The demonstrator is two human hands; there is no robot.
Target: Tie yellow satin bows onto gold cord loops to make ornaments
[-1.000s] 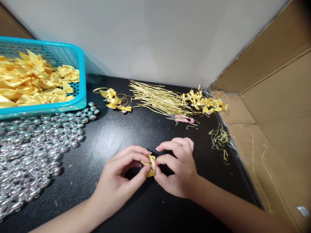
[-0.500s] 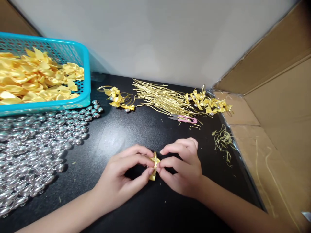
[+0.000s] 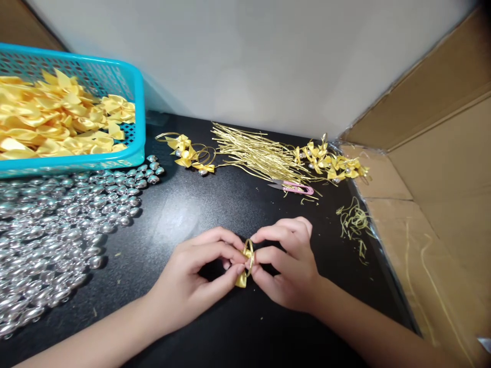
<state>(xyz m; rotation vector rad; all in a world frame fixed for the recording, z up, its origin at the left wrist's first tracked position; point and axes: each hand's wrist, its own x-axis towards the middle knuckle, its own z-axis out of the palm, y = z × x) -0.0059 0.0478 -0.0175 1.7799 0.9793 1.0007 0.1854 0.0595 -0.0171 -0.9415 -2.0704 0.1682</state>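
Observation:
Both hands meet low over the black table (image 3: 199, 204). My left hand (image 3: 192, 281) and my right hand (image 3: 287, 266) pinch a small yellow ribbon bow (image 3: 242, 278) between thumbs and fingertips. A thin gold cord loop (image 3: 248, 251) stands up from the bow between the fingers. Both hands are closed on this one piece, and part of the bow is hidden by the fingertips.
A teal basket (image 3: 132, 97) of yellow bows stands at the far left, with a heap of silver beads (image 3: 49, 230) in front. Gold cords (image 3: 253, 153), finished bows (image 3: 333, 163), more bows (image 3: 187, 156), pink snips (image 3: 295, 188) and cord trimmings (image 3: 355, 222) lie beyond. Cardboard (image 3: 433, 204) walls the right.
The gold loop has risen more upright between the fingertips. The hands stay together at nearly the same spot; the view has shifted slightly.

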